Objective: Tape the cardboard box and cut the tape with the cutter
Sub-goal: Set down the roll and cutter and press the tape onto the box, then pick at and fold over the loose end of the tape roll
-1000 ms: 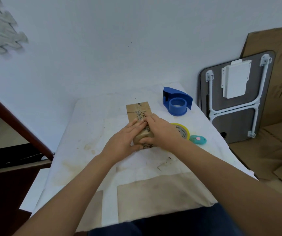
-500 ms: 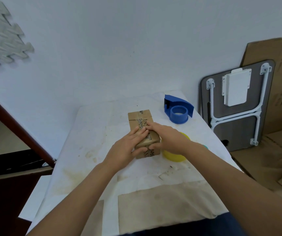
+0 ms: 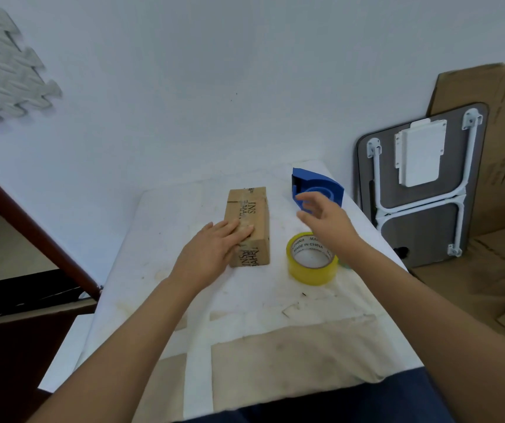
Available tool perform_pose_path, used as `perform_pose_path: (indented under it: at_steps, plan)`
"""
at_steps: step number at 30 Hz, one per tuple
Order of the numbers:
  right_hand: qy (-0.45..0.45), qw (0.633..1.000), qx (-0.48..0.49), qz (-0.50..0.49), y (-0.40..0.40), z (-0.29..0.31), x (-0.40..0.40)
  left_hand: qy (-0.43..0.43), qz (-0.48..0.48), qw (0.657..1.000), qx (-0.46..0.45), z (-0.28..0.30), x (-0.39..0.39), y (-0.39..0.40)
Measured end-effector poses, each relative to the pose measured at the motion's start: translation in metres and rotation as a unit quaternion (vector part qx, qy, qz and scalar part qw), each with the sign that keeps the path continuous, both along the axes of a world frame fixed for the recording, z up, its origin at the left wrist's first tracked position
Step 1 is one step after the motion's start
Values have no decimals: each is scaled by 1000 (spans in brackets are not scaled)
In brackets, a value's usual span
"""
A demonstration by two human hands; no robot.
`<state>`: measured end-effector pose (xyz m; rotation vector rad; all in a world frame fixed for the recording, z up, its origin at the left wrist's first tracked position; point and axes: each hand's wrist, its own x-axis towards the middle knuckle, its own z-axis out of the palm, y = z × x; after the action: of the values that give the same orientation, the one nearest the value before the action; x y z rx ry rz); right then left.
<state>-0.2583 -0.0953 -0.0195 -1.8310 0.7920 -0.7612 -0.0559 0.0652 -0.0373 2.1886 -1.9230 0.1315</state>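
Note:
A small brown cardboard box (image 3: 249, 213) lies lengthwise on the white table (image 3: 169, 270), with tape visible on its top. My left hand (image 3: 214, 248) rests flat on the box's near end, fingers extended. My right hand (image 3: 326, 219) hovers open in the air to the right of the box, above and behind a yellow tape roll (image 3: 310, 259) that lies flat on the table. A sliver of the teal cutter (image 3: 343, 265) shows behind my right wrist, mostly hidden. A blue tape dispenser (image 3: 317, 186) stands at the back right, partly behind my right fingers.
The table butts against a white wall. A folded table (image 3: 422, 184) and flattened cardboard (image 3: 501, 141) lean against the wall on the right. A dark wooden beam (image 3: 31, 230) runs along the left. A brownish patch (image 3: 291, 358) covers the table's near edge.
My right hand has lifted off the box and moved right and back, fingers spread. The left hand stays on the box. The tape roll is now uncovered.

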Motion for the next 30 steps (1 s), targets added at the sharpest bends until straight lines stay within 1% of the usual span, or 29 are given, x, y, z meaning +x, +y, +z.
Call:
perform_pose_path:
  at_steps: [1, 3, 5, 6, 8, 10, 12, 14, 16, 17, 20, 23, 27, 30]
  plan:
    - [-15, 999, 11, -39, -6, -1, -4, -13, 7, 1000, -1, 1, -4, -5]
    - [-38, 994, 25, -99, -18, -4, -16, -11, 27, 1000, -7, 1, -13, -11]
    - [-50, 988, 35, -140, -26, -7, -31, -19, 46, 999, -14, 1, -19, -15]
    - [-48, 986, 38, -158, -29, -9, -38, -21, 51, 998, -31, 2, -23, -16]
    - [-36, 981, 42, -184, -34, -15, -53, 6, 43, 996, -77, 8, -39, -20]
    - [-16, 980, 43, -192, -35, -23, -64, 61, 14, 993, -96, 17, -66, -28]
    - [27, 982, 36, -184, -35, -34, -73, 106, -20, 992, -64, 21, -93, -41]
    - [83, 983, 19, -162, -32, -42, -80, 145, -39, 989, 6, 19, -116, -59]
    - [118, 985, 1, -128, -28, -48, -85, 178, -30, 981, 74, 14, -132, -77]
    - [128, 986, -4, -108, -26, -49, -87, 173, -24, 980, 97, 9, -138, -85]
    - [139, 989, -14, -57, -22, -52, -91, 107, 3, 984, 145, -2, -151, -100]
    - [165, 985, -44, -28, -22, -58, -92, 90, 25, 985, 147, -11, -157, -108]
    - [197, 975, -105, -11, -20, -62, -92, 100, 35, 989, 107, -15, -162, -110]
    - [222, 967, -123, -3, -20, -64, -92, 105, 30, 991, 77, -16, -161, -109]
